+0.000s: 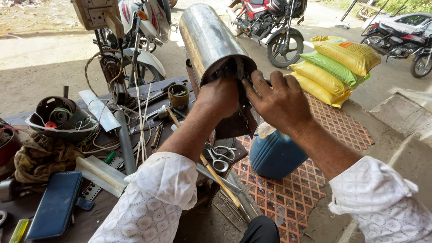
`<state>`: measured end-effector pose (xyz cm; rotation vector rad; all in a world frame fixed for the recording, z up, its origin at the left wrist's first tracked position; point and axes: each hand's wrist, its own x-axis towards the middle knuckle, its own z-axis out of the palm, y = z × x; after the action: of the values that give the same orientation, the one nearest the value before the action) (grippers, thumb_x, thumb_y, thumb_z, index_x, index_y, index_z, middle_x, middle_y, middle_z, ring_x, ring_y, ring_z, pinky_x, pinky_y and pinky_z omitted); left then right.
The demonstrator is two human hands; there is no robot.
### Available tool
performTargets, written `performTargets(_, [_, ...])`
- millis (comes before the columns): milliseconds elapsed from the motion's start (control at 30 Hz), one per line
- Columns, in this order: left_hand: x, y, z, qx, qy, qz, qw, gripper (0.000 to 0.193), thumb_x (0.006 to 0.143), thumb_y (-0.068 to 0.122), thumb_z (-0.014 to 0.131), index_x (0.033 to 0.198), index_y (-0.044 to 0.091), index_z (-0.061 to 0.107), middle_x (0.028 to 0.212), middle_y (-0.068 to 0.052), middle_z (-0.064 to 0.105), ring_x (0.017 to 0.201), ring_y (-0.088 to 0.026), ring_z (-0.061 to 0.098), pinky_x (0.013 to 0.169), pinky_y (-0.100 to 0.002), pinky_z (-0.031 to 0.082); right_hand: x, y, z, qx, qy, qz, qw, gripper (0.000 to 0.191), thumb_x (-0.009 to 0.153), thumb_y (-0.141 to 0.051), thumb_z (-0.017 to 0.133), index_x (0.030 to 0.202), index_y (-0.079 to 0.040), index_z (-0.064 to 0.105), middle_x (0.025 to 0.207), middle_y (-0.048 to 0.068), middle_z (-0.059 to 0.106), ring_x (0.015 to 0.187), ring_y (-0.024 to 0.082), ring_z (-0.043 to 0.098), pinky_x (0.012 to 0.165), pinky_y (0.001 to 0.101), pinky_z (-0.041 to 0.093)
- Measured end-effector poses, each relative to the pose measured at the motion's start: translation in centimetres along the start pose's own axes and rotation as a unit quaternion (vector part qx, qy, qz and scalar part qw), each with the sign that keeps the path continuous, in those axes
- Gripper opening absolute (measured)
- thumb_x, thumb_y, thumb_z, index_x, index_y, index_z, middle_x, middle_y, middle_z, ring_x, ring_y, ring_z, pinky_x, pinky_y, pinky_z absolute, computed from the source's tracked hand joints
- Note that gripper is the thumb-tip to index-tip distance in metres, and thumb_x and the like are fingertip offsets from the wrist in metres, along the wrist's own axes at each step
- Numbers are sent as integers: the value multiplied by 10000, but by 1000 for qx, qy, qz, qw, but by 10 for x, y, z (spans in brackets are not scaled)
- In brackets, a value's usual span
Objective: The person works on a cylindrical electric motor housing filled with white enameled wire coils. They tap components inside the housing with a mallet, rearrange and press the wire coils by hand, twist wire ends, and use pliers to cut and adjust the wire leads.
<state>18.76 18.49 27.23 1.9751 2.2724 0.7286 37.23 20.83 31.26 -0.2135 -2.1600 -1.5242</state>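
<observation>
The surface (67,216) at nine o'clock lay crowded with a phone (56,204), wires and scissors (220,157). The steel cylinder (209,40) stood tilted at twelve. The left hand (220,96) reached into its mouth, fingers hidden, grip unclear; the right hand (279,101) spread wide on the rim. Steady bracing seemed wise; open room lay only at three, above the blue can (274,155).

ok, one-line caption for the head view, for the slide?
Both hands, left and right, work at the open end of a steel cylinder over a cluttered workbench, scissors below.
</observation>
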Motion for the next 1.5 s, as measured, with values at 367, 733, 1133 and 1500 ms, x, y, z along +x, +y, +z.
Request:
performTargets(367, [18,1,13,35,1,12,999,386,804,197,730,1149,28,692,1130,-192,722,1032,-332,725,833,-461,601,-2,-9,4,0,-7,21,1000,203,892,-204,708,1073,-155,787,1189,50,699,853,206,570,666,323,455])
performTargets(733, [-13,7,11,-46,86,16,995,458,877,104,663,1300,-55,591,1195,-295,663,927,-399,740,761,-457,634,-8,-12,-5,-6,-28,74,997,308,938,-171,672,1223,-225,775,1038,18,653,827,177,572,649,311,461])
performTargets(1133, [-228,-104,53,-215,322,18,922,211,914,69,703,1119,25,726,1130,-144,731,1082,-307,710,927,-399,574,-111,-147,-88,452,-176,293,824,534,667,-275,854,1166,-139,718,1011,77,692,920,314,689,744,448,572])
performTargets(1500, [-287,-178,74,-180,269,-243,914,237,901,101,728,1128,39,756,1016,-118,760,816,-224,719,757,-346,569,-62,-255,8,526,-276,329,734,533,791,-302,838,1224,-90,612,1135,151,662,972,341,681,806,485,554])
